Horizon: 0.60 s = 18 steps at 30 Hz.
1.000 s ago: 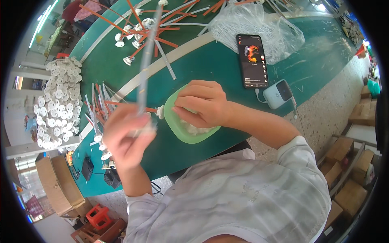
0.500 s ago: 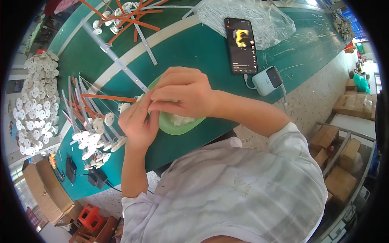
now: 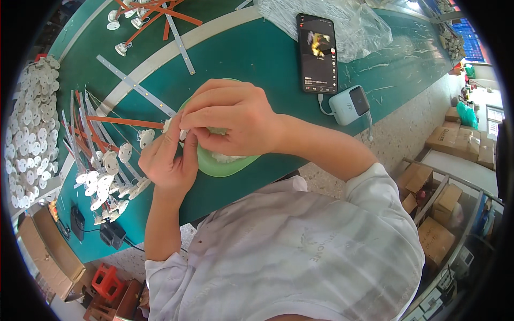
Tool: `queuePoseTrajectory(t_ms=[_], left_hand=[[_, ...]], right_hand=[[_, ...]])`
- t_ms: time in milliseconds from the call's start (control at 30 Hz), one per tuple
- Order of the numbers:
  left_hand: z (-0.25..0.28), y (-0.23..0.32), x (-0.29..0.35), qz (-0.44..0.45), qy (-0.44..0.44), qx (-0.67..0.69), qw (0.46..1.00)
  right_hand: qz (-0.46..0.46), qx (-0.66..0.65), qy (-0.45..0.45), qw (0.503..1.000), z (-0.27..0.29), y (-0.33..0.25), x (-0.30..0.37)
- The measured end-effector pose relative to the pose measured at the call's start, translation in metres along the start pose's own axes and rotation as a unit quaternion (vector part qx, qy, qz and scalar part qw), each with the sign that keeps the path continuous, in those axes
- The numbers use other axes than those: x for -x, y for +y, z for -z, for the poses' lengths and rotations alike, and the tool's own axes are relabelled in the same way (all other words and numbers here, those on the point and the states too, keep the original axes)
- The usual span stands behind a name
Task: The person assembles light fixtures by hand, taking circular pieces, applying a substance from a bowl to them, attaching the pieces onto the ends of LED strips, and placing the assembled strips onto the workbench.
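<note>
My left hand (image 3: 167, 160) and my right hand (image 3: 230, 115) meet over a light green bowl (image 3: 225, 167) on the green table (image 3: 257, 59). Both pinch a small white disc-shaped part (image 3: 181, 134) between their fingertips, just left of the bowl. The right hand covers most of the bowl, which holds small white pieces. To the left of my left hand lies a heap of white discs on thin strips (image 3: 107, 182), with an orange strip (image 3: 123, 122) across them.
A smartphone (image 3: 317, 52) with a lit screen lies at the far side, cabled to a small white power bank (image 3: 349, 105). A clear plastic bag (image 3: 342, 21), metal strips (image 3: 134, 85), a pile of white discs (image 3: 29, 134) and cardboard boxes (image 3: 455, 144) surround the work area.
My left hand held a long thin strip upright a second ago; it has since come down and joined the right hand at the bowl's left edge.
</note>
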<state>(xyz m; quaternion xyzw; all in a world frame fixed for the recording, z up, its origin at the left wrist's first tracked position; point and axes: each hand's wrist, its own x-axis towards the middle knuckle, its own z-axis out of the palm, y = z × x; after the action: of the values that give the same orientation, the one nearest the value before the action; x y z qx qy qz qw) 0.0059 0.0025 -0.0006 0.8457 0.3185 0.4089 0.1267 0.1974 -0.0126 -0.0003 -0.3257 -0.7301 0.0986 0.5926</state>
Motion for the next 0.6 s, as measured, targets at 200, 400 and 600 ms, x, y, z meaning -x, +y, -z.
queuePoseTrajectory(t_ms=[200, 400, 600], left_hand=[[0.0031, -0.0008, 0.0011, 0.040, -0.026, -0.011, 0.999], [0.0025, -0.0031, 0.0006, 0.023, -0.007, 0.014, 1.000], [0.0026, -0.0009, -0.0030, 0.008, -0.002, 0.027, 1.000]], right_hand=[[-0.016, -0.042, -0.021, 0.999, 0.0035, 0.0047, -0.0013], [-0.019, -0.064, -0.027, 0.997, 0.0049, 0.0044, -0.0024], [0.011, -0.039, -0.018, 0.999, 0.0039, 0.0054, -0.0029]])
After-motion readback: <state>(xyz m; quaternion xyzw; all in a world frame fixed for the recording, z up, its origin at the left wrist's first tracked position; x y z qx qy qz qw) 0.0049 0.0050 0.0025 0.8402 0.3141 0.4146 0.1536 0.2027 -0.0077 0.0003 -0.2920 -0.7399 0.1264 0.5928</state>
